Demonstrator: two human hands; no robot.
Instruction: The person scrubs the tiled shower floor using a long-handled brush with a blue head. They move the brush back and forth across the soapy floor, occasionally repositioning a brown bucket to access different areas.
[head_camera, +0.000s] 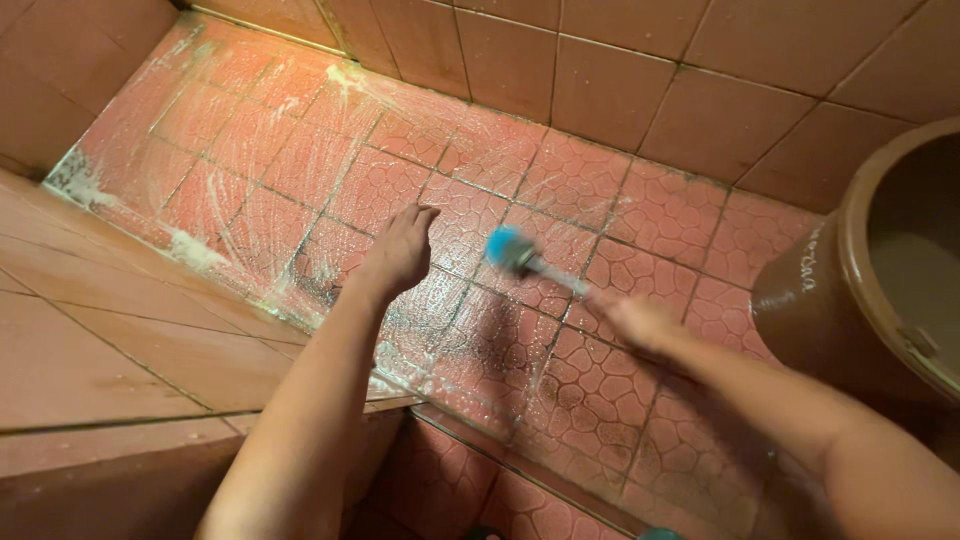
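My right hand (640, 322) grips the pale handle of a scrub brush (520, 254) with a blue head. The brush is blurred and its head touches the wet, soapy floor tiles (300, 160). My left hand (400, 250) rests flat on the tiles to the left of the brush, fingers together and pointing away from me. It holds nothing. White suds streak the patterned reddish tiles toward the far left corner.
A large brown clay jar (870, 290) stands at the right, its mouth open. Tiled walls (620, 80) close off the back. A raised smooth tiled ledge (110, 340) runs along the left, with foam along its edge.
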